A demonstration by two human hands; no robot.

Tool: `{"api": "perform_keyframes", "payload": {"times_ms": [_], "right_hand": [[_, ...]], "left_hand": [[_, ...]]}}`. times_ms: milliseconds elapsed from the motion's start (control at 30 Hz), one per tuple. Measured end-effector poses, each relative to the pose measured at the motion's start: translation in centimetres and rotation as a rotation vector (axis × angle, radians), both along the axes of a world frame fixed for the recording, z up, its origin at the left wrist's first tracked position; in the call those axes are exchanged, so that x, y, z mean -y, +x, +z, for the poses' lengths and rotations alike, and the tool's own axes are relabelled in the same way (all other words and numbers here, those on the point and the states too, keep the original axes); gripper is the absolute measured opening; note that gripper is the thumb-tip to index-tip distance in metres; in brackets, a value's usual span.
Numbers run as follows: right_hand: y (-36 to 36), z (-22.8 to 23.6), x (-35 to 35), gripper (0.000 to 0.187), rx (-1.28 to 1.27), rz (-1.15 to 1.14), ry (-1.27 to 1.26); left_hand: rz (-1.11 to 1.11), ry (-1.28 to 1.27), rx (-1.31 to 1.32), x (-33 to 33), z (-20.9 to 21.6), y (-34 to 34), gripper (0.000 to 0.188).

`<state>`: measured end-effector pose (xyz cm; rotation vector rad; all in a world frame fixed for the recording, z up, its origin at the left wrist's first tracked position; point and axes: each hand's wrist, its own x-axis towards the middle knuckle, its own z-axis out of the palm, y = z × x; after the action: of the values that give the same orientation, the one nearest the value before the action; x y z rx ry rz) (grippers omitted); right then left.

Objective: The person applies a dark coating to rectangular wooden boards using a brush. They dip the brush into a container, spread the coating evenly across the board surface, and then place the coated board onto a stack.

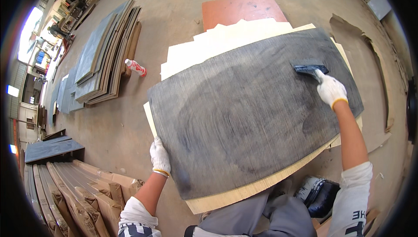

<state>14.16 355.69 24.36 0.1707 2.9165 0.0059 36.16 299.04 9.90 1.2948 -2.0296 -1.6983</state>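
Head view, and we have a broad rectangular sheet of dark grey, wood-grained material (244, 119) lying before us on a fanned stack of thin, pale wooden sheets (185, 54). Up near the grey sheet's far right corner, our right hand (332, 91), in a white knit glove, is closed around a black, flat-headed hand tool (310, 69), the head down on the grey face. At the grey sheet's left edge is our left hand (160, 155), gloved to match; its thumb is hidden, so we cannot tell whether it pinches the rim or simply rests there.

Which step is this? Dark, curving streaks mark the grey face, so we'd call it coating or wiping. The next move, we reckon, calls for an even stroke with the tool's edge flat, our left hand steadying the sheet against sliding.

Now the lie of it! The grey sheet's long axis runs left to right across our front, slanted so its right end points farther from us. The tool's broad edge lies roughly crosswise, its handle coming back towards us.

Past the grey sheet's far edge sits a flat reddish-brown board (244, 10); off its left side, a white-and-red bottle (136, 68); by its near right edge, a glossy black container (320, 195).
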Motion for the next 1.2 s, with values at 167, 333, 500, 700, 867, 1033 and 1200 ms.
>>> {"api": "perform_keyframes", "payload": {"times_ms": [167,333,500,700,867,1033,1200], "right_hand": [[-1.7,2.0,16.0,0.058,0.172,0.202,-0.079],[-3.6,-1.1,30.6,0.052,0.137,0.375,-0.285],[-6.4,0.7,30.7,0.045,0.290,0.279,-0.080],[-5.3,-1.9,30.5,0.040,0.077,0.344,-0.093],[-5.7,-0.5,33.3,0.044,0.258,0.374,0.012],[-7.8,-2.1,30.9,0.043,0.255,0.309,0.070],[-4.8,-1.6,25.1,0.047,0.106,0.102,-0.003]], "left_hand": [[0.009,-0.084,0.018,1.2,-0.3,1.1,0.047],[-0.054,-0.273,0.148,1.0,-0.4,0.7,0.051],[-0.058,-0.304,0.169,0.7,-0.7,0.8,0.055],[-0.070,-0.271,0.173,-0.5,0.6,0.4,0.052],[-0.061,-0.244,0.180,0.4,0.7,0.7,0.052],[-0.081,-0.225,0.189,0.3,0.7,0.5,0.053],[-0.099,-0.219,0.146,-0.3,0.8,-0.5,0.053]]}}
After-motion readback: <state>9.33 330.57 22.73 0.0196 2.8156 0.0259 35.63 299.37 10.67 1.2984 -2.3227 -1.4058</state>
